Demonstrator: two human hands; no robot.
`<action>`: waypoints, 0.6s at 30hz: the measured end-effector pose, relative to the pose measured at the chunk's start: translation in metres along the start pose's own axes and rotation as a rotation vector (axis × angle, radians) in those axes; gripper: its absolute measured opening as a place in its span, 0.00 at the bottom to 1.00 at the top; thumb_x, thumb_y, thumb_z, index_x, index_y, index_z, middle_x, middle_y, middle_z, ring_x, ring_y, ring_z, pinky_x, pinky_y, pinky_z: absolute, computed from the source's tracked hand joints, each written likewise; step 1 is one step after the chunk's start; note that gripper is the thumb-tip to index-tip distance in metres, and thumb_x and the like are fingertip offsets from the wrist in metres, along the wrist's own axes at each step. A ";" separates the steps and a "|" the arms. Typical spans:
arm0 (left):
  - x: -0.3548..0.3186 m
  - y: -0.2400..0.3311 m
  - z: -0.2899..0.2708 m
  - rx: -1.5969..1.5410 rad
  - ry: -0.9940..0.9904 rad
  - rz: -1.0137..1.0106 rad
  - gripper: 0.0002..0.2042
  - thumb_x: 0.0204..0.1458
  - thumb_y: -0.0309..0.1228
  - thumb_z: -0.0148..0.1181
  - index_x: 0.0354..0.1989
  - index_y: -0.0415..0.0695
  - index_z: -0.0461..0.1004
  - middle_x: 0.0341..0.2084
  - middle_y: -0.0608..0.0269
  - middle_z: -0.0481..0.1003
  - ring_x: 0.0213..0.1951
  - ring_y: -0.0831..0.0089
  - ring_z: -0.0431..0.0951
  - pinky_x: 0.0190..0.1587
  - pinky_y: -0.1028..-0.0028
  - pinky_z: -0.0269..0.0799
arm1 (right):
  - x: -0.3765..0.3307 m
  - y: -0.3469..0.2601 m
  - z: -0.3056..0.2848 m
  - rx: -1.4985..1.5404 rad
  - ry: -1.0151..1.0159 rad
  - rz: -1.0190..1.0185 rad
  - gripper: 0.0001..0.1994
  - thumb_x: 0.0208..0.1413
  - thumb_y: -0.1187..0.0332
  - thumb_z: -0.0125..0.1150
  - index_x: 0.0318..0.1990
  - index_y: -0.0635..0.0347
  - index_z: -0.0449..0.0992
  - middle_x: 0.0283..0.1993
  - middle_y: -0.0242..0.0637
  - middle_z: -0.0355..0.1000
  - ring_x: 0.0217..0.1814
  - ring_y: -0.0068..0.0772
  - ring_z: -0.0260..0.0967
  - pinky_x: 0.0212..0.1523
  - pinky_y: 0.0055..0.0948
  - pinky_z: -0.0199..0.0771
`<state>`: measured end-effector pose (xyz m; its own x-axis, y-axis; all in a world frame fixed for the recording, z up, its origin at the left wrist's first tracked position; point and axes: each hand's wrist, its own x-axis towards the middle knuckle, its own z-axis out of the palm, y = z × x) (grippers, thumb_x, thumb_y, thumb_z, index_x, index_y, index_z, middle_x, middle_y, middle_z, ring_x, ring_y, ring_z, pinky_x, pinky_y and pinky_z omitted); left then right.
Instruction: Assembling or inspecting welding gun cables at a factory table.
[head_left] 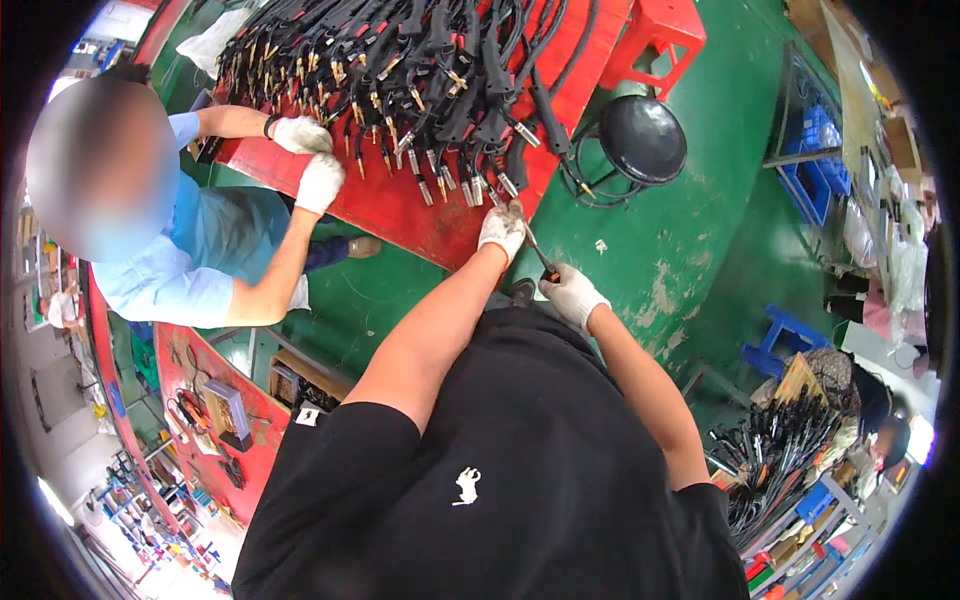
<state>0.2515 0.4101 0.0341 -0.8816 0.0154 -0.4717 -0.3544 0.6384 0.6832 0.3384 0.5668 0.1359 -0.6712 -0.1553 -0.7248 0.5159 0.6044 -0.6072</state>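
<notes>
My left hand [500, 232], in a white glove, is closed at the red table's near edge around the end of a black welding torch, most of it hidden by my fingers. In my gloved right hand [573, 297] is a screwdriver [551, 272] with an orange and black handle. Its thin shaft slants up and left to the fingers of my left hand; the tip's exact contact cannot be made out. Just beyond lie silver nozzles [509, 185] of other torches. Many black torches [440, 90] with brass-coloured ends cover the red table [420, 225].
At the left, a co-worker in light blue works with white-gloved hands [320, 180] over the same table. To the right stand a round black stool [643, 140] and a red plastic stool [660, 40]. A second red table [190, 400] with tools is behind left.
</notes>
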 end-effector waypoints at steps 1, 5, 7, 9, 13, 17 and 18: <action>0.003 0.000 0.004 -0.007 0.002 -0.001 0.22 0.65 0.42 0.38 0.38 0.36 0.76 0.35 0.40 0.78 0.40 0.48 0.80 0.43 0.57 0.74 | 0.004 0.001 0.002 -0.008 0.000 0.001 0.17 0.56 0.63 0.58 0.48 0.67 0.74 0.38 0.47 0.77 0.41 0.40 0.75 0.45 0.34 0.74; 0.010 -0.008 0.022 0.193 0.150 -0.055 0.20 0.65 0.40 0.38 0.39 0.41 0.76 0.34 0.41 0.78 0.40 0.47 0.79 0.43 0.54 0.74 | 0.000 -0.003 0.001 0.165 -0.043 0.039 0.17 0.57 0.64 0.60 0.49 0.67 0.75 0.37 0.40 0.76 0.38 0.31 0.72 0.41 0.30 0.72; 0.000 0.014 0.022 0.116 0.130 -0.124 0.20 0.65 0.42 0.38 0.39 0.41 0.76 0.36 0.41 0.78 0.42 0.45 0.79 0.44 0.54 0.74 | -0.012 0.008 -0.003 0.439 -0.085 0.126 0.16 0.57 0.65 0.60 0.49 0.66 0.75 0.36 0.37 0.75 0.36 0.27 0.71 0.40 0.28 0.71; 0.008 -0.002 0.010 0.014 0.194 -0.204 0.24 0.64 0.47 0.39 0.39 0.40 0.77 0.39 0.38 0.77 0.46 0.44 0.78 0.46 0.52 0.74 | -0.028 0.024 -0.004 0.507 -0.205 0.093 0.13 0.58 0.67 0.61 0.47 0.64 0.75 0.35 0.32 0.73 0.34 0.22 0.68 0.37 0.25 0.70; -0.003 -0.001 0.005 0.063 0.239 -0.175 0.27 0.63 0.52 0.39 0.39 0.39 0.77 0.38 0.38 0.77 0.45 0.41 0.77 0.46 0.49 0.72 | -0.055 0.051 -0.025 0.796 0.006 0.154 0.08 0.60 0.67 0.59 0.44 0.60 0.71 0.26 0.28 0.65 0.22 0.21 0.61 0.22 0.25 0.62; -0.023 0.000 0.012 -0.069 0.263 -0.255 0.27 0.62 0.54 0.41 0.39 0.39 0.76 0.37 0.37 0.77 0.44 0.39 0.77 0.46 0.48 0.71 | -0.049 0.046 -0.034 0.623 0.137 0.147 0.10 0.60 0.66 0.59 0.44 0.59 0.70 0.23 0.28 0.60 0.18 0.20 0.56 0.18 0.24 0.56; -0.033 0.004 0.012 -0.130 0.298 -0.257 0.28 0.62 0.54 0.42 0.39 0.39 0.76 0.36 0.37 0.77 0.43 0.38 0.76 0.45 0.47 0.71 | -0.045 0.046 -0.030 0.639 0.140 0.151 0.10 0.60 0.66 0.59 0.44 0.59 0.70 0.23 0.28 0.60 0.18 0.20 0.56 0.18 0.24 0.56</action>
<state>0.2832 0.4215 0.0461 -0.8043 -0.3672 -0.4673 -0.5943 0.4896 0.6381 0.3759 0.6252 0.1508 -0.6077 0.0238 -0.7938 0.7942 0.0233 -0.6072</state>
